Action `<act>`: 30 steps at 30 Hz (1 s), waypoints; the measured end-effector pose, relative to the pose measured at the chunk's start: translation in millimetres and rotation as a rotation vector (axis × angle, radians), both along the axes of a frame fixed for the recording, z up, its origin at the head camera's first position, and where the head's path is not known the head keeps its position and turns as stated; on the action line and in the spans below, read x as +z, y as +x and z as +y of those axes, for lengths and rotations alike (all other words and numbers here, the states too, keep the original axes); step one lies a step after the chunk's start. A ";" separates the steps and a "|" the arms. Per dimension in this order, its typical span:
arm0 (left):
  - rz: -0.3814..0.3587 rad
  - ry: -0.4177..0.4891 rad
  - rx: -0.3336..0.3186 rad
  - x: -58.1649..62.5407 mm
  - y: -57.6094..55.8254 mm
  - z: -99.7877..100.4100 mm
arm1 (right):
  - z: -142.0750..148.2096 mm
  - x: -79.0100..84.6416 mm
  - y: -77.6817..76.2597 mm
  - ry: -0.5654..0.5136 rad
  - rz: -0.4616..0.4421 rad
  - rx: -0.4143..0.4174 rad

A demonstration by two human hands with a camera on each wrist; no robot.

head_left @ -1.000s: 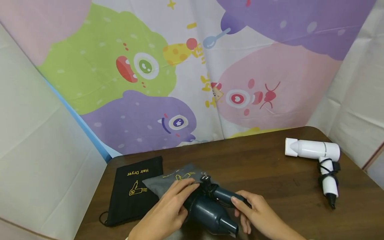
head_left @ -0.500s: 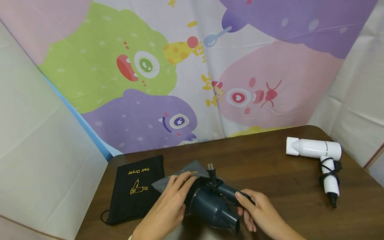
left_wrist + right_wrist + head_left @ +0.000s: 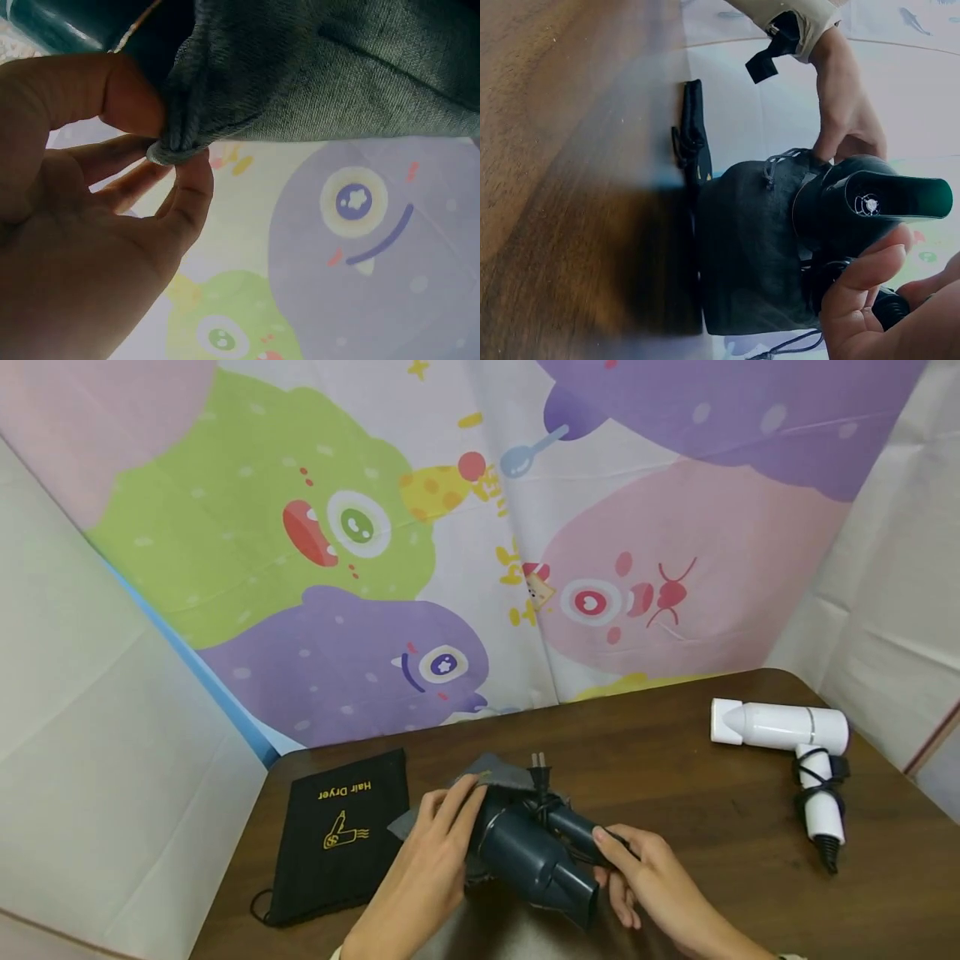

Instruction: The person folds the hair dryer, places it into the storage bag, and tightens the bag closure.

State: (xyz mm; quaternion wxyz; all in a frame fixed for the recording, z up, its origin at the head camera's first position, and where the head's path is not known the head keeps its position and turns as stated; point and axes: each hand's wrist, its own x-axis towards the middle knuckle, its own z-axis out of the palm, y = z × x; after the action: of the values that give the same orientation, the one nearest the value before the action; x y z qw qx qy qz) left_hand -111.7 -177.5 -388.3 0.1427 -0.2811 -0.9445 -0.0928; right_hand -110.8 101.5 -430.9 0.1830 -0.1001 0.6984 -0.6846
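Observation:
A dark blue hair dryer (image 3: pixel 525 853) is tilted over the near middle of the table, nozzle toward the lower right in the head view. My right hand (image 3: pixel 648 872) grips its handle, around which the black cord is wound; the two-prong plug (image 3: pixel 539 772) sticks up. The dryer's rear end is inside the mouth of a grey drawstring bag (image 3: pixel 742 255), which hides it. My left hand (image 3: pixel 427 860) pinches the bag's rim between thumb and fingers, seen closely in the left wrist view, where the bag cloth (image 3: pixel 375 82) stretches off to the right.
A black flat bag (image 3: pixel 337 835) with yellow "Hair Dryer" lettering lies left of my left hand. At the far right rests a white hair dryer (image 3: pixel 783 727), black cord around its handle. A cartoon-print cloth (image 3: pixel 360 660) hangs behind the brown table (image 3: pixel 637 760).
The grey bag has been drawn further around the dryer's rear, and less of it lies spread on the table. The plug now points more upright; my right hand has shifted slightly right.

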 end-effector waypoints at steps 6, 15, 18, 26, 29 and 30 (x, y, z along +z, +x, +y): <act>-0.070 0.082 -0.023 2.6 2.4 0.0 | -2.9 0.4 3.0 0.108 0.105 -0.037; -0.080 0.206 -0.085 7.0 5.2 3.1 | -8.1 0.6 10.0 0.236 0.267 -0.038; -0.068 0.245 -0.097 7.9 6.4 4.3 | -7.9 0.6 12.1 0.290 0.348 -0.037; -0.074 0.276 -0.112 6.8 9.9 9.6 | -9.6 -3.6 13.7 0.363 0.573 -0.009; -0.038 0.279 -0.123 5.9 11.7 11.9 | -9.7 -3.6 14.5 0.395 0.561 -0.015; -0.019 0.277 -0.125 5.5 12.2 12.6 | -9.6 -3.0 14.8 0.399 0.550 -0.017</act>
State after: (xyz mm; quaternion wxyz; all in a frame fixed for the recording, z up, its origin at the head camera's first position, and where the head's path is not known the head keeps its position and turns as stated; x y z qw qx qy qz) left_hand -99.5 -164.9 -382.8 0.1651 -0.3160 -0.9046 -0.2336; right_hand -96.0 91.9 -433.8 -0.0020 -0.2375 0.8427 -0.4832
